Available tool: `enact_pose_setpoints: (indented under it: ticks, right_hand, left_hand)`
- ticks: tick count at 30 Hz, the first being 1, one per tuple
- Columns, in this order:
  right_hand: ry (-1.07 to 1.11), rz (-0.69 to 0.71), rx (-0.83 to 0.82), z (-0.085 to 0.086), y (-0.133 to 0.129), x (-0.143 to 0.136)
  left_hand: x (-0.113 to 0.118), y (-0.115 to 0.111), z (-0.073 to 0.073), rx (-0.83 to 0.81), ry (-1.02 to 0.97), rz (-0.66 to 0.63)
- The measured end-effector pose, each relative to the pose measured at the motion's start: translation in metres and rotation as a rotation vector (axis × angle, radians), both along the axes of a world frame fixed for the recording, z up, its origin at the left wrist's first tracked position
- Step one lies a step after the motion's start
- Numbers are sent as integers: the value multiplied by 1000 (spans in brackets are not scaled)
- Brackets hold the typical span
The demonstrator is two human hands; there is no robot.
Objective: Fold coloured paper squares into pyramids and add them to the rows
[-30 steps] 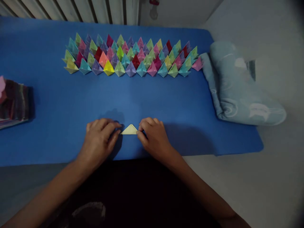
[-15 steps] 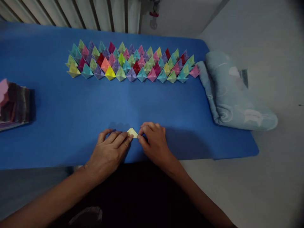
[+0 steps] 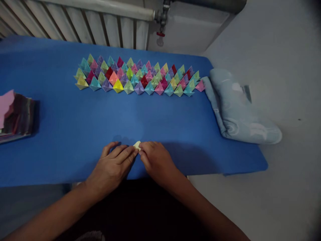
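Observation:
A small pale yellow folded paper (image 3: 137, 145) lies on the blue table (image 3: 100, 113) near its front edge, partly hidden by fingers. My left hand (image 3: 114, 164) presses its left side with thumb and fingertips, the other fingers resting on the table. My right hand (image 3: 155, 160) is closed at the right side of the paper, thumb and forefinger on its edge. Farther back stand close rows of small folded paper pieces (image 3: 138, 88) in many colours.
A stack of coloured paper (image 3: 23, 115) is at the far left. At the right end lies a folded grey-blue cloth (image 3: 235, 107). Behind the table are a white radiator (image 3: 95, 28) and a valve with a red handle (image 3: 161, 34).
My right hand has moved left over the paper, and less of the paper shows. The camera view has tilted up a little, showing more of the radiator and its valve.

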State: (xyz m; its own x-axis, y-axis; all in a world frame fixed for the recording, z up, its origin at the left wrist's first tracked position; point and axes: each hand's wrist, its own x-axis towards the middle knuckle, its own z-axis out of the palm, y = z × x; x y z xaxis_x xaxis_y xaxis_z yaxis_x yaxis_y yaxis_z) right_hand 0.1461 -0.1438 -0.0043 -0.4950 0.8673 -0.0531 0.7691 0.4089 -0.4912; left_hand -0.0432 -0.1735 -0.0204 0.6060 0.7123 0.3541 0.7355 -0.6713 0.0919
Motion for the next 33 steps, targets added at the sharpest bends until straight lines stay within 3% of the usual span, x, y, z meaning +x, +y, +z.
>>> enact_pose_setpoints:
  ticks: [7,21,27,33]
  right_hand:
    - [-126,50,12,4,10,-7]
    - [-45,-1,-106,8,15,-2]
    - [27,-104,-148,11,15,9]
    - [60,-164,-146,6,11,17]
  left_hand:
    - [-11,-5,3,-4,27,26]
    - [-20,-6,-3,-51,4,45]
    - [-21,-7,-2,-54,0,58]
    - [-11,1,9,-71,-21,74]
